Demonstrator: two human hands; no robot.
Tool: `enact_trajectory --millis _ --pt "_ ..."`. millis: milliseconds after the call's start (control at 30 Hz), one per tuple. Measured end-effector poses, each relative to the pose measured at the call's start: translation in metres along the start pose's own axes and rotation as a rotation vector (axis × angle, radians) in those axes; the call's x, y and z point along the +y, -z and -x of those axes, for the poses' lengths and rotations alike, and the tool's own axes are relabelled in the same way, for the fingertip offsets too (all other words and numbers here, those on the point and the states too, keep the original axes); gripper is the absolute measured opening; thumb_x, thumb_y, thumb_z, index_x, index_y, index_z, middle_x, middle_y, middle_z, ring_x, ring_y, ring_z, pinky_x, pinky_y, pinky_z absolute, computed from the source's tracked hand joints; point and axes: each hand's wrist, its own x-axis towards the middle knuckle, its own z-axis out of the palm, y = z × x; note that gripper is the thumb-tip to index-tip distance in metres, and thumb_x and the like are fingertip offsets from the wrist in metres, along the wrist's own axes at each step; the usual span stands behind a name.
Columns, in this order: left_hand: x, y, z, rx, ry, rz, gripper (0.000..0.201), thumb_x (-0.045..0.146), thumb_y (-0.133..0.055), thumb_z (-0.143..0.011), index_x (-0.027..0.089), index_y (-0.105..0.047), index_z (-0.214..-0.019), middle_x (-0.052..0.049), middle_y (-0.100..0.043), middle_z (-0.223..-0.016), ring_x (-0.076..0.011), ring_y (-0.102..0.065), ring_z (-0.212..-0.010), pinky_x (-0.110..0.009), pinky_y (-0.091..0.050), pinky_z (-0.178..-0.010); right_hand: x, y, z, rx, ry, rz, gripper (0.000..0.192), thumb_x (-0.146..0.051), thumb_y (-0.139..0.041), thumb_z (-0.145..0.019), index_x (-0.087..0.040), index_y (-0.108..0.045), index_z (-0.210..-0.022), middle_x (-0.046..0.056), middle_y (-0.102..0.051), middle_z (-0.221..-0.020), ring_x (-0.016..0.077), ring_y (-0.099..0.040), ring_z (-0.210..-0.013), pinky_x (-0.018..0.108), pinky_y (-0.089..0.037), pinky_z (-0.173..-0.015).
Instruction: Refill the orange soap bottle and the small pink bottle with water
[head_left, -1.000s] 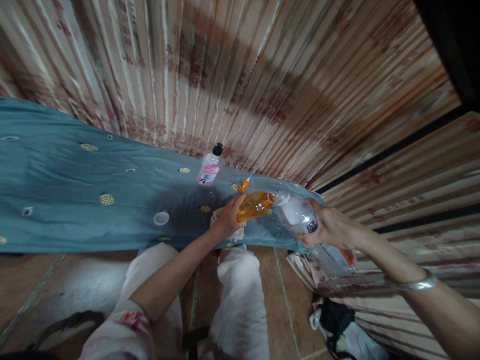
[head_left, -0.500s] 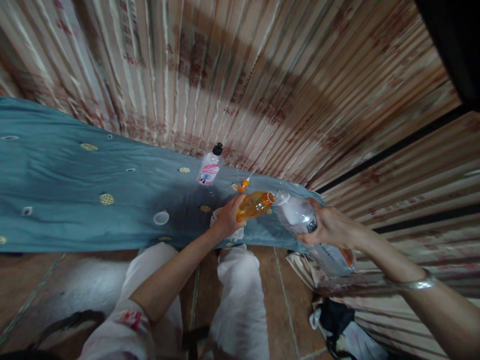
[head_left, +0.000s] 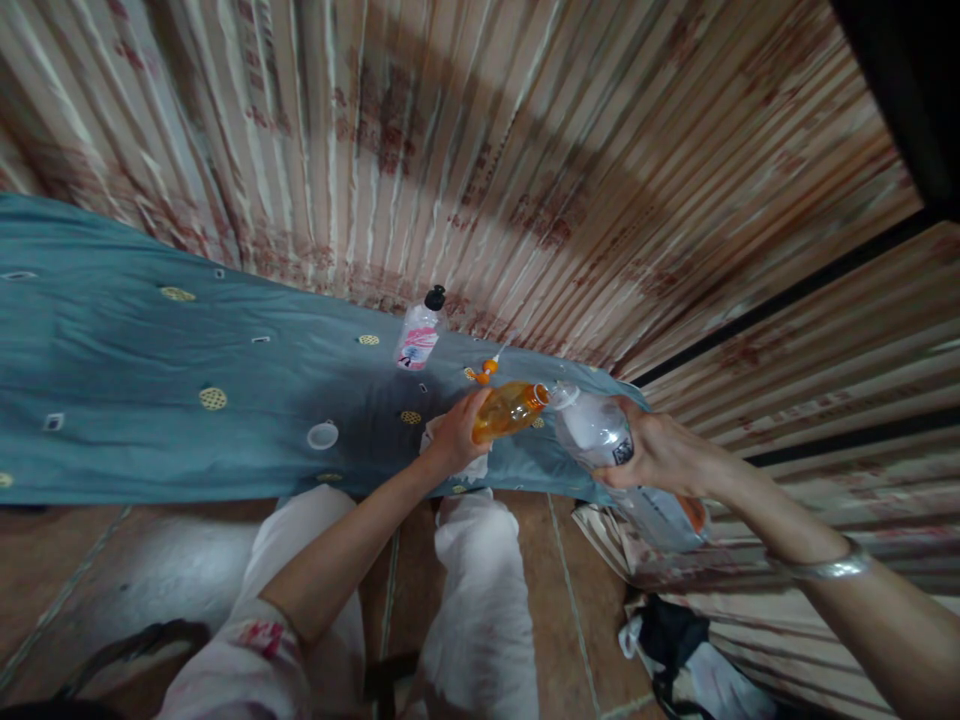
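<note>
My left hand (head_left: 454,437) is wrapped around the amber bottle (head_left: 506,412), whose neck points toward my right. My right hand (head_left: 652,450) grasps the clear bottle (head_left: 592,425) around its middle, tilted so that its neck meets the amber one; whether the rims touch or stand just apart, I cannot tell. I hold both toward the right end of the blue cloth (head_left: 135,380), the clear bottle's base reaching out past the near edge. A crumpled tissue (head_left: 476,468) lies beneath my left hand, by the near edge. The orange pump (head_left: 487,370) lies just beyond the amber bottle, its tube toward the far edge. Near that far edge is the pink-labelled bottle (head_left: 418,340), black-capped. A white dish (head_left: 322,435) sits left of my left hand, closer to the near edge.
</note>
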Motion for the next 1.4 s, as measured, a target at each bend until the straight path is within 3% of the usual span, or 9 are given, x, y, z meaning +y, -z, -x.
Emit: enact_trajectory --millis 300,533,667,833,1100,1400 --pt "-0.005 -0.003 0.0 0.032 -0.039 -0.019 0.079 0.011 -0.071 -0.068 0.016 -0.047 -0.144 -0.017 -0.061 -0.138 -0.0314 -0.06 -0.13 -0.053 -0.046 -0.117 -0.001 0.0 0.001 0.002 -0.018 -0.027 0.063 -0.043 -0.071 -0.065 -0.014 -0.054 -0.118 0.0 -0.062 -0.067 0.0235 -0.063 -0.061 0.03 -0.042 -0.054" --pt "-0.003 0.0 0.0 -0.001 -0.033 -0.038 0.088 0.012 -0.077 -0.065 0.019 -0.043 -0.146 -0.018 -0.058 -0.143 -0.0334 -0.057 -0.135 -0.056 -0.043 -0.118 0.002 -0.001 0.0 0.02 0.02 -0.066 0.059 -0.043 -0.071 -0.064 -0.015 -0.057 -0.114 0.001 -0.062 -0.067 0.0235 -0.062 -0.061 0.03 -0.04 -0.053" --pt "-0.001 0.002 0.001 -0.008 -0.037 -0.017 0.098 0.021 -0.089 -0.059 0.019 -0.042 -0.146 -0.019 -0.057 -0.144 -0.0351 -0.055 -0.136 -0.057 -0.043 -0.118 0.001 -0.001 0.0 0.002 -0.014 -0.047 0.062 -0.044 -0.071 -0.065 -0.013 -0.056 -0.117 0.003 -0.064 -0.07 0.0259 -0.065 -0.064 0.031 -0.041 -0.054" --pt "0.002 0.001 0.003 0.024 0.0 -0.036 0.094 0.033 -0.09 -0.063 0.02 -0.044 -0.144 -0.017 -0.059 -0.143 -0.0338 -0.058 -0.133 -0.055 -0.045 -0.117 -0.002 0.0 0.001 0.002 -0.018 -0.045 0.061 -0.043 -0.073 -0.064 -0.015 -0.056 -0.116 0.005 -0.066 -0.074 0.0286 -0.067 -0.071 0.032 -0.044 -0.057" --pt "0.005 -0.004 0.001 0.074 -0.001 -0.085 0.076 0.021 -0.079 -0.071 0.018 -0.048 -0.141 -0.016 -0.065 -0.134 -0.0303 -0.064 -0.125 -0.049 -0.051 -0.111 0.008 -0.005 -0.003 0.011 0.0 -0.026 0.067 -0.049 -0.072 -0.062 -0.016 -0.054 -0.117 0.005 -0.066 -0.078 0.0287 -0.067 -0.074 0.033 -0.046 -0.062" --pt "0.001 -0.006 0.002 0.081 -0.008 -0.095 0.079 0.016 -0.077 -0.069 0.02 -0.047 -0.142 -0.013 -0.064 -0.138 -0.0294 -0.062 -0.129 -0.048 -0.051 -0.111 0.007 -0.004 -0.002 0.023 0.018 -0.026 0.064 -0.047 -0.074 -0.062 -0.016 -0.056 -0.116 0.002 -0.065 -0.075 0.0247 -0.065 -0.069 0.03 -0.044 -0.058"
